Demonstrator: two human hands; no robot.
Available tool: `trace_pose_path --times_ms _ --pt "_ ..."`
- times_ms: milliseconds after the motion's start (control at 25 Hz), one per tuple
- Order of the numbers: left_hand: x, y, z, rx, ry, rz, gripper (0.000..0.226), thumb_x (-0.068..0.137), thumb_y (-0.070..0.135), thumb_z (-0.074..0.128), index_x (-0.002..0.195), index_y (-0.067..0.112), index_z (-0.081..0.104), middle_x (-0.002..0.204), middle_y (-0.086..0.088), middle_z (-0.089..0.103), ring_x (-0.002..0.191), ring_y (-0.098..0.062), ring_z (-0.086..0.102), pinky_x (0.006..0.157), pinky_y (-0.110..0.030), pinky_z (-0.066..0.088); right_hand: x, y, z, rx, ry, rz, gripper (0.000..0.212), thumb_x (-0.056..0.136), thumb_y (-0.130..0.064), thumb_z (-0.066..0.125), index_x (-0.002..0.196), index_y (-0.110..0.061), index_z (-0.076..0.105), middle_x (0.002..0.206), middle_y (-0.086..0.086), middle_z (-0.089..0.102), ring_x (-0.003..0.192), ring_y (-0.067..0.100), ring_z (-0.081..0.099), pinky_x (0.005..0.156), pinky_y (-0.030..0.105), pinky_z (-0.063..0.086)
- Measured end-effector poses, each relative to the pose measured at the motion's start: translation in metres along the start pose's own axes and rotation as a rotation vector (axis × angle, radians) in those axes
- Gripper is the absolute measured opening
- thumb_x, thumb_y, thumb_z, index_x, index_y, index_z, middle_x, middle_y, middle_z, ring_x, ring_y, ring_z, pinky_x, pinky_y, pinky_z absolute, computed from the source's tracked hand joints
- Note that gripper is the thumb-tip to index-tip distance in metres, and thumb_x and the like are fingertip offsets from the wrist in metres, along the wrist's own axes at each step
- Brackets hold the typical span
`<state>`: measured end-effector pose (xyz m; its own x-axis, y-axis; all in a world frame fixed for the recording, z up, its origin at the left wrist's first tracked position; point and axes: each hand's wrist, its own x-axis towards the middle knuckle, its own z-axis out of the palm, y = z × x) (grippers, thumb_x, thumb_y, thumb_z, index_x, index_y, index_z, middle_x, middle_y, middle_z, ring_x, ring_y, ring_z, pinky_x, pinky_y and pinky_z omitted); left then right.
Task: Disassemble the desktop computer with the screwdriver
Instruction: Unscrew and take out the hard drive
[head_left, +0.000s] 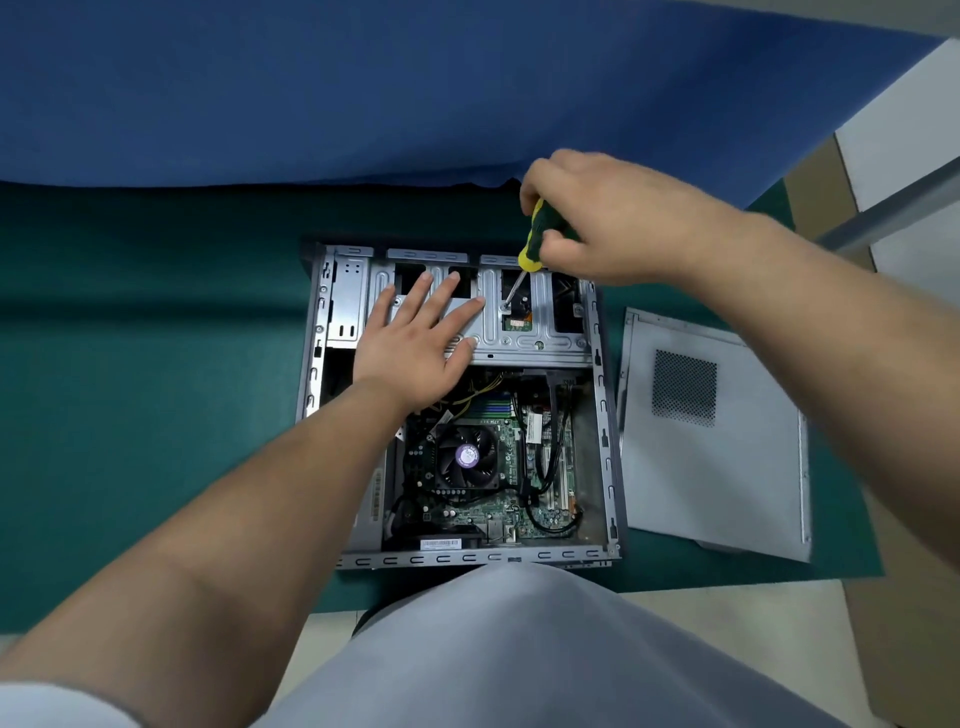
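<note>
We laid our left hand (415, 343) flat, fingers straight, on the drive cage (519, 332) of the open computer (605, 441) on the green mat (156, 415), steadying it while our right hand (597, 218) gripped the screwdriver (535, 236), tip on a cage screw (505, 306)

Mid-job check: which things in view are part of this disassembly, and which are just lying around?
In the job:
- screwdriver, gripped by the right hand
- drive cage, tip at its screw, left hand flat on it
- computer case

Lying about:
- removed side panel
- green mat
- blue cloth
</note>
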<state>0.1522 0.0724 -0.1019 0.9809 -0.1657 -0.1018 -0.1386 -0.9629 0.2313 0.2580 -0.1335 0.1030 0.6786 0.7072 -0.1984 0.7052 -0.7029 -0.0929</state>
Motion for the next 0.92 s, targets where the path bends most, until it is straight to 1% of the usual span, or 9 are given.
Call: trace_pose_path --times_ms 80,160,320,480,560,640,720,800,920 --pt "0.001 0.000 -0.001 -0.002 -0.003 -0.002 0.058 0.101 0.065 0.005 0.158 0.055 0.006 0.172 0.014 -0.003 0.159 -0.014 -0.007 0.125 -0.049 -0.007 0.000 0.002 0.000 -0.123 0.025 0.122 0.046 0.099 -0.061 0.038 0.128 -0.025 0.044 0.091 0.005 0.056 0.088 0.034 0.053 0.068 0.038 0.038" --pt "0.000 0.000 -0.002 -0.003 -0.009 0.000 0.058 0.101 0.065 0.005 0.158 0.055 0.005 0.172 0.014 -0.004 0.159 -0.014 -0.008 0.125 -0.050 -0.007 0.000 0.001 0.002 -0.275 0.117 0.156 0.050 0.102 -0.065 0.024 0.122 -0.024 0.046 0.070 0.003 0.047 0.072 0.033 0.049 0.059 0.037 0.036" --pt "0.000 0.000 -0.003 -0.001 -0.015 0.003 0.058 0.101 0.065 0.006 0.158 0.054 0.005 0.172 0.014 -0.004 0.159 -0.014 -0.008 0.125 -0.049 -0.007 -0.001 0.004 0.001 -0.075 0.045 0.019 0.040 0.091 -0.045 0.040 0.120 -0.018 0.046 0.105 0.007 0.061 0.092 0.030 0.052 0.068 0.041 0.046" --pt "0.000 0.000 -0.002 -0.002 -0.011 0.012 0.061 0.100 0.070 0.002 0.158 0.054 0.005 0.172 0.013 -0.004 0.158 -0.014 -0.010 0.125 -0.049 -0.008 0.002 0.001 0.005 -0.248 0.129 0.144 0.049 0.101 -0.063 0.023 0.110 -0.019 0.043 0.071 0.004 0.050 0.068 0.033 0.048 0.054 0.034 0.030" --pt "0.000 -0.001 -0.003 0.004 -0.026 0.027 0.072 0.094 0.081 0.000 0.159 0.052 0.005 0.172 0.011 -0.006 0.158 -0.016 -0.012 0.125 -0.052 -0.009 0.002 0.000 0.004 -0.150 0.110 0.031 0.033 0.100 -0.047 0.036 0.109 -0.017 0.045 0.082 0.006 0.055 0.074 0.032 0.049 0.059 0.037 0.035" --pt "-0.001 0.006 -0.002 0.057 -0.070 0.024 0.093 0.084 0.093 0.001 0.162 0.043 0.002 0.173 0.003 -0.010 0.158 -0.026 -0.015 0.123 -0.059 -0.010 0.001 0.000 0.002 -0.044 0.069 -0.044 0.032 0.092 -0.040 0.047 0.114 -0.016 0.047 0.098 0.005 0.056 0.088 0.029 0.049 0.067 0.038 0.040" --pt "0.001 0.025 0.003 0.170 -0.119 -0.028 0.113 0.075 0.099 0.006 0.163 0.029 -0.006 0.171 -0.010 -0.016 0.155 -0.041 -0.019 0.117 -0.071 -0.011 -0.001 -0.003 0.005 -0.093 0.105 0.040 0.041 0.096 -0.053 0.041 0.116 -0.017 0.045 0.091 0.005 0.056 0.081 0.029 0.050 0.063 0.038 0.040" --pt "0.004 0.044 0.009 0.226 -0.145 -0.121 0.124 0.071 0.101 0.018 0.163 0.020 -0.008 0.169 -0.019 -0.019 0.151 -0.053 -0.019 0.110 -0.079 -0.011 0.000 -0.009 0.009 -0.257 0.185 0.146 0.049 0.102 -0.064 0.027 0.107 -0.017 0.042 0.067 0.004 0.045 0.058 0.028 0.042 0.053 0.033 0.029" --pt "0.007 0.053 0.012 0.237 -0.138 -0.177 0.125 0.072 0.098 0.032 0.163 0.018 -0.001 0.169 -0.022 -0.016 0.150 -0.058 -0.016 0.108 -0.082 -0.005 -0.001 -0.007 0.008 -0.195 0.164 0.022 0.033 0.096 -0.046 0.039 0.108 -0.016 0.047 0.074 0.002 0.049 0.068 0.031 0.047 0.055 0.034 0.033"
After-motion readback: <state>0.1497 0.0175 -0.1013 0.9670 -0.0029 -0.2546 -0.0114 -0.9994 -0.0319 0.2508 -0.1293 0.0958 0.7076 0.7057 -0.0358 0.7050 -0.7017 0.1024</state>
